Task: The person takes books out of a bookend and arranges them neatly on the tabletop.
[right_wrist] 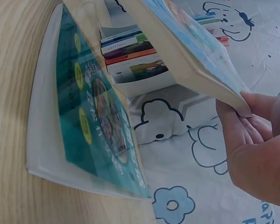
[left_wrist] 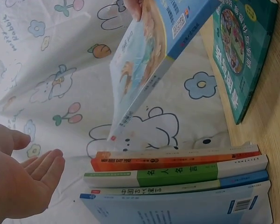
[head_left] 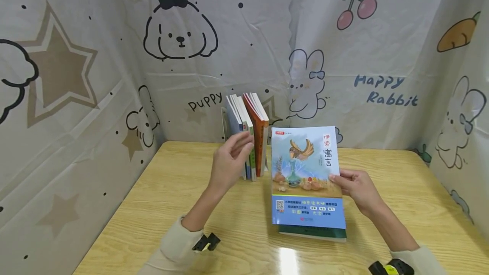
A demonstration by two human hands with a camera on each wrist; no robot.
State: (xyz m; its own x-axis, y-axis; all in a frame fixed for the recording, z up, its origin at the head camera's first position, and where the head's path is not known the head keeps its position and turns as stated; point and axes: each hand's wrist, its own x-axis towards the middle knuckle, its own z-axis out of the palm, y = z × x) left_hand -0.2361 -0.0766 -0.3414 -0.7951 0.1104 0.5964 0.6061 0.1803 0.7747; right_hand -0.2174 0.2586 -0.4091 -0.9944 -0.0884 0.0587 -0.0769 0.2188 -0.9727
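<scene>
Pinching the blue book (head_left: 307, 177) by its three o'clock edge with our right hand (head_left: 358, 189), we may drop it if it twists. Our left hand (head_left: 229, 161) holds nothing.

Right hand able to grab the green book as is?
Probably not: the right hand grips the blue book, which also covers most of the green book in the head view.

Two hands (head_left: 229, 161) (head_left: 358, 191), two wrist straps (head_left: 206, 243) (head_left: 401, 266), one table (head_left: 172, 181), one held book (head_left: 305, 177), one green book (head_left: 311, 232) and at least three upright books (left_wrist: 177, 172) show.
</scene>
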